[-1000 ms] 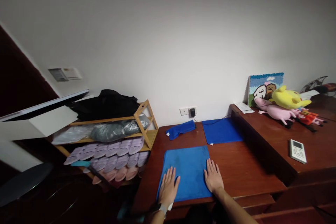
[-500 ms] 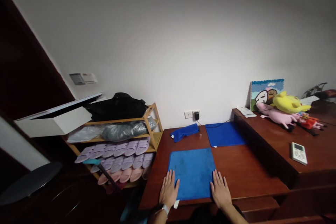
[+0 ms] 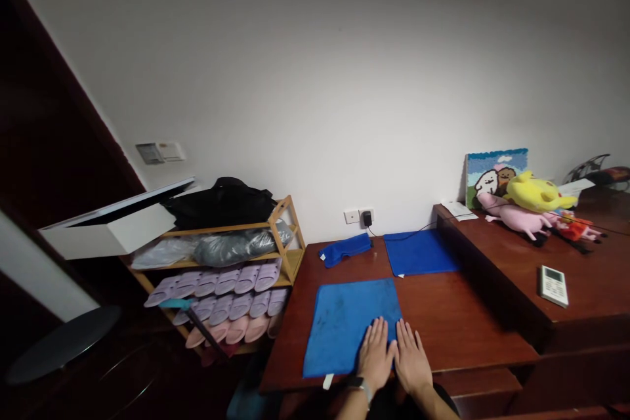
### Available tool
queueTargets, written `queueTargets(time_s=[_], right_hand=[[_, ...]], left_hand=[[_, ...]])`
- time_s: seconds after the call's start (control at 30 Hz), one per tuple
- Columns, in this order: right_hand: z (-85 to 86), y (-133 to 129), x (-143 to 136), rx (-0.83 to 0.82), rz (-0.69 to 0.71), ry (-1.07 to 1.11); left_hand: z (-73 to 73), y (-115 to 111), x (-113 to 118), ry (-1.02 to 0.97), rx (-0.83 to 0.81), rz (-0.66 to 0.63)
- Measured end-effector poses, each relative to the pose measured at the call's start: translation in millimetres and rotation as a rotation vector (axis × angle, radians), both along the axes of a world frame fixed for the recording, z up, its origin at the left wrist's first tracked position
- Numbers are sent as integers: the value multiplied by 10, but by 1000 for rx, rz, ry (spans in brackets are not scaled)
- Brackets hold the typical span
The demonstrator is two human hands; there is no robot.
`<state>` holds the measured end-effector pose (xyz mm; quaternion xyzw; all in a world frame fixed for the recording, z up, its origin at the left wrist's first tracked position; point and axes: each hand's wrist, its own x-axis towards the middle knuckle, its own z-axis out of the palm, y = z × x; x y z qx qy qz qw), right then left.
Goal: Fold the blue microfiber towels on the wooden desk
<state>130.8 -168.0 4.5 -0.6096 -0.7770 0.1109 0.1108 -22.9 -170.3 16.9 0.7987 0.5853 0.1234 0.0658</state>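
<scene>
A light blue cloth [image 3: 339, 321] lies spread flat on the brown wooden table [image 3: 443, 315], with darker smudges on it and a white tag [image 3: 328, 381] at its near left corner. My left hand [image 3: 377, 354] rests flat on the right part of the cloth, fingers stretched forward. Close beside it, my right hand [image 3: 411, 356] lies flat at the cloth's right edge, its fingers straight. The near right corner of the cloth is hidden by my hands. Neither hand grips anything.
Behind are a crumpled dark blue cloth [image 3: 345, 249] and a flat one [image 3: 420, 252]. A plug with a cord [image 3: 367, 218] sits in the wall. Right, a raised surface carries a remote [image 3: 553, 286] and plush toys [image 3: 539, 193]. Left stands a shoe rack [image 3: 294, 262] with slippers.
My left hand has moved right across the cloth, from its left edge to beside my right hand. The cloth's near left corner has shifted left. My right hand has stayed near the right edge.
</scene>
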Motion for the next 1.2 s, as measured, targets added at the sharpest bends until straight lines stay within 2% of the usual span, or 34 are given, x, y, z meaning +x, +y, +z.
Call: queueTargets(time_s=[0.07,0.1,0.17,0.27,0.43,0.5,0.57,0.77,0.87,1.07,1.2], right_hand=[[-28,0,-2,1,22,-31],[-35,0,-5,1,23,-41],[-33,-2,-9,6,12,-39],[-4,-9,-9,16,-11,-17],[5,-21,1,30,-32,32],[-11,-29,-1,34,-32,31],[-13,-35,-9,31,-31,15],[101,-39,-18,-7,-40,-47],[94,-88,0,-5,-48,-6],[-170,-325,17,50,-26,61],[-315,-363,46,76,-19,86]], left_hand=[[-62,-6,221,-33,-23,-1],[-81,-14,248,-42,-30,1],[-94,-43,139,-40,-37,9],[-79,-124,-335,17,-42,90],[-110,-378,-1358,142,-7,412],[-156,-494,-1640,168,17,482],[-200,-583,-1790,175,39,501],[-241,-626,-1788,153,67,511],[-267,-607,-1790,155,99,500],[-343,-582,-1834,186,124,501],[-364,-588,-1853,202,121,495]])
